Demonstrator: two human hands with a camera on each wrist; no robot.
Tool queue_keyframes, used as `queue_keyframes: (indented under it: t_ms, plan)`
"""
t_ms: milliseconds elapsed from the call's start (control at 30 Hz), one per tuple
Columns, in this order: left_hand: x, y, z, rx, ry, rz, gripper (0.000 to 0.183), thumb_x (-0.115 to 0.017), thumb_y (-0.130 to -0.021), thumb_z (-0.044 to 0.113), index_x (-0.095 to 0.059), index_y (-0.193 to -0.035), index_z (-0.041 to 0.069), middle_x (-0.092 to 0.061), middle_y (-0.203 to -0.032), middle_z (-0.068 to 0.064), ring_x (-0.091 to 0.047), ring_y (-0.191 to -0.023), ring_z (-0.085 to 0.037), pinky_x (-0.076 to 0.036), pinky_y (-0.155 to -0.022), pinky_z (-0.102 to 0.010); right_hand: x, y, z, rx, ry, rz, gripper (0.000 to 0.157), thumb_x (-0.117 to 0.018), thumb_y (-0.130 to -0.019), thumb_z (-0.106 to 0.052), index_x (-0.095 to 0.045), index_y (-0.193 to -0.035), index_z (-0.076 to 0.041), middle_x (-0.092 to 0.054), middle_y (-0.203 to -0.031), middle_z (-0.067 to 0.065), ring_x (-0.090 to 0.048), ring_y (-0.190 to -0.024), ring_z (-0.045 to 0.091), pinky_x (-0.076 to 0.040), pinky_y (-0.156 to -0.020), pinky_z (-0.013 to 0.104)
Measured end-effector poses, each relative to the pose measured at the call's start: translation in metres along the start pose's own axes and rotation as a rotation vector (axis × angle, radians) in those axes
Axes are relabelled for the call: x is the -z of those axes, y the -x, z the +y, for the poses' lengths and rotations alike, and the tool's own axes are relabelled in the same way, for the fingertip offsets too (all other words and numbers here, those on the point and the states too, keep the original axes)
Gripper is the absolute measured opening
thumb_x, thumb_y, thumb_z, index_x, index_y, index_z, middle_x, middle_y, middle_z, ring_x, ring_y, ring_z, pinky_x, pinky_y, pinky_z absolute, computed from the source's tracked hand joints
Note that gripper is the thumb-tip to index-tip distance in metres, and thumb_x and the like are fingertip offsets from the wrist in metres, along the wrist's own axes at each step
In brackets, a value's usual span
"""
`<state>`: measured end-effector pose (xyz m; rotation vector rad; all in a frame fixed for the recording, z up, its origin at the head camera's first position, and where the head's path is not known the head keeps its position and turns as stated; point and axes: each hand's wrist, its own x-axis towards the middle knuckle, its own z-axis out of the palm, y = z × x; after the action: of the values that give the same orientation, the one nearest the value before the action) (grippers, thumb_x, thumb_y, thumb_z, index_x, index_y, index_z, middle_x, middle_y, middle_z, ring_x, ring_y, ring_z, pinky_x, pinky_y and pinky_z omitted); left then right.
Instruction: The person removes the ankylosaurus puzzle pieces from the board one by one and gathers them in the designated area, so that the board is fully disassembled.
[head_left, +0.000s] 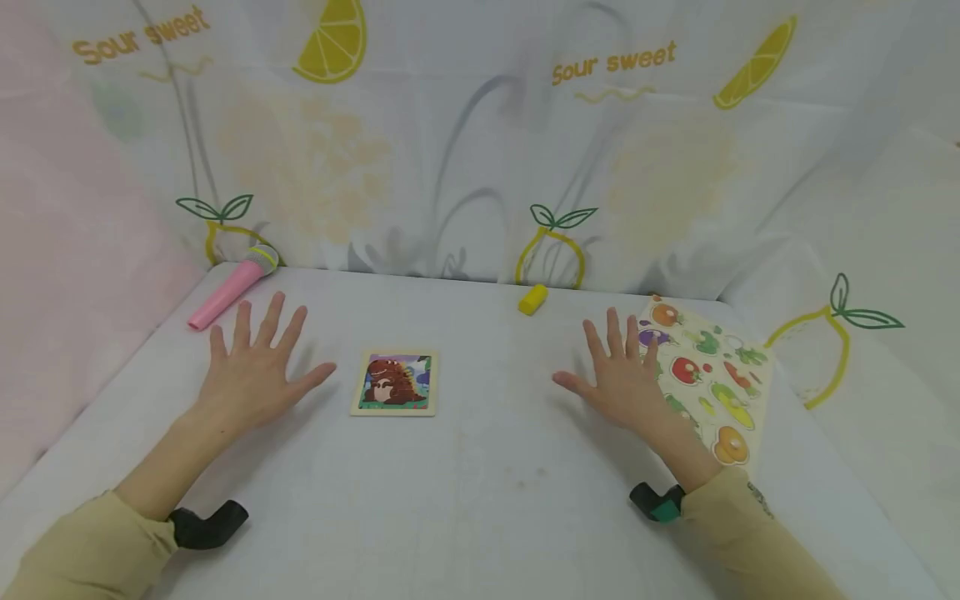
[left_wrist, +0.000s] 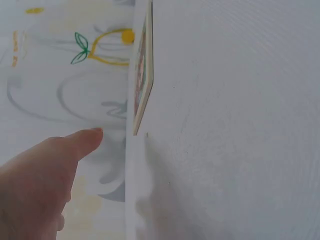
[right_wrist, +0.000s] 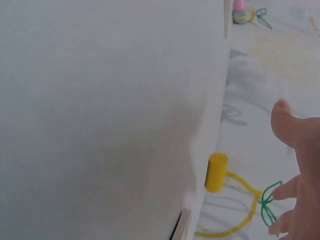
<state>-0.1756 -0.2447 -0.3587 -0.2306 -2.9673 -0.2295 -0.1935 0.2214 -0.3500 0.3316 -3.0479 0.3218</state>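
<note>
Fingers spread wide, my left hand [head_left: 247, 379] is held over the left side of the table, and it holds nothing. Just right of its thumb lies a square wooden picture puzzle [head_left: 394, 383] showing a brown dinosaur; the left wrist view catches this puzzle [left_wrist: 144, 70] edge-on. A pink toy microphone [head_left: 232, 287] lies beyond the left fingertips. My right hand [head_left: 622, 383], also spread and holding nothing, overlaps the left edge of a board with fruit and vegetable pictures [head_left: 723, 392]. In the right wrist view its thumb and some fingertips [right_wrist: 282, 112] show.
At the back of the white table [head_left: 480, 500] lies a small yellow cylinder [head_left: 533, 300], also seen as a yellow cylinder [right_wrist: 216, 173] in the right wrist view. A white curtain [head_left: 465, 125] printed with lemons hangs behind the table's back edge. Black wrist mounts sit at both cuffs.
</note>
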Motion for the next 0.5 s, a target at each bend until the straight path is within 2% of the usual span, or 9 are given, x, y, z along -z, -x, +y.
queue_keyframes:
  t_ms: [100, 233, 433, 500]
  plan:
    - [-0.002, -0.002, 0.001, -0.013, 0.04, -0.033, 0.1, -0.052, -0.091, 0.071, -0.019, -0.159, 0.005, -0.002, -0.166, -0.024, -0.002, -0.147, -0.057, -0.005, -0.108, -0.08, -0.005, -0.005, -0.011, 0.026, -0.019, 0.044, 0.091, -0.059, -0.094, -0.058, -0.023, -0.158, -0.004, -0.002, -0.165, 0.026, 0.004, -0.151, 0.051, -0.004, -0.113, 0.076]
    - [-0.006, -0.003, 0.004, -0.059, 0.139, -0.116, 0.105, -0.056, -0.09, 0.07, -0.015, -0.159, 0.002, -0.005, -0.165, -0.026, -0.008, -0.148, -0.054, -0.011, -0.112, -0.075, -0.01, -0.013, -0.032, 0.086, -0.122, 0.085, 0.083, -0.064, -0.094, -0.051, -0.033, -0.154, -0.002, -0.015, -0.163, 0.027, -0.011, -0.15, 0.05, -0.014, -0.116, 0.071]
    - [-0.013, 0.004, 0.016, -0.154, 0.261, -0.214, 0.098, -0.065, -0.09, 0.059, -0.025, -0.157, 0.0, -0.021, -0.163, -0.025, -0.023, -0.147, -0.048, -0.021, -0.115, -0.067, -0.018, -0.022, -0.067, 0.179, -0.325, 0.095, 0.063, -0.068, -0.095, -0.036, -0.047, -0.145, -0.003, -0.035, -0.157, 0.024, -0.034, -0.144, 0.044, -0.029, -0.117, 0.059]
    - [-0.014, 0.01, 0.019, -0.19, 0.319, -0.254, 0.094, -0.067, -0.09, 0.055, -0.028, -0.156, 0.002, -0.024, -0.163, -0.021, -0.025, -0.147, -0.046, -0.024, -0.115, -0.066, -0.022, -0.024, -0.077, 0.206, -0.384, 0.097, 0.057, -0.068, -0.096, -0.03, -0.051, -0.142, -0.003, -0.042, -0.153, 0.021, -0.039, -0.141, 0.041, -0.033, -0.116, 0.056]
